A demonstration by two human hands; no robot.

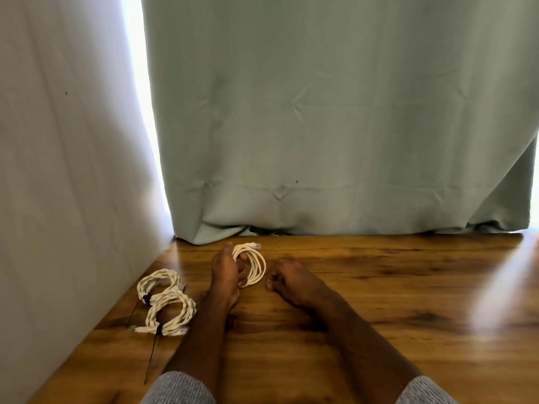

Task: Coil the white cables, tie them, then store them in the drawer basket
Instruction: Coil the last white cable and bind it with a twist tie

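Your left hand (226,269) grips a loosely coiled white cable (254,266), fingers curled through the loops, its connector end (254,245) pointing toward the curtain (335,118). Your right hand (287,279) rests just beside the coil with fingers curled; whether it pinches anything cannot be told. To your left, 2 finished coils (166,301) lie touching on the wooden table (379,301), each bound with a dark tie (157,330). Judgement: coiling of cable 3 looks complete and tying is the step in hand. The next move calls for a tie, and none is visible near your right hand. No drawer basket is in view.
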